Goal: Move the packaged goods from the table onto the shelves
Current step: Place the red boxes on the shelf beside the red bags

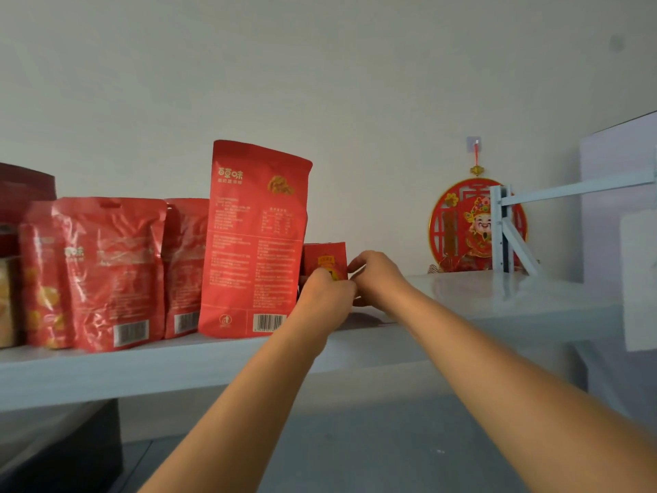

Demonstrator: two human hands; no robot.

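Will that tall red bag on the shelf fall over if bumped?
The tall red plastic pouch stands on a narrow base, so a bump may tip it. Its thin film looks floppy, probably light. Left hand and right hand hold a small red box beside it.

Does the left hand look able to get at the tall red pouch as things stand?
Likely yes: the left hand sits right beside the tall red pouch with nothing between, though it seems to hold the small red box.

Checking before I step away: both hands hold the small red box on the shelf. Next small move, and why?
Probably release left hand and right hand: the small red box seems to stand upright on the shelf, close beside the tall pouch.
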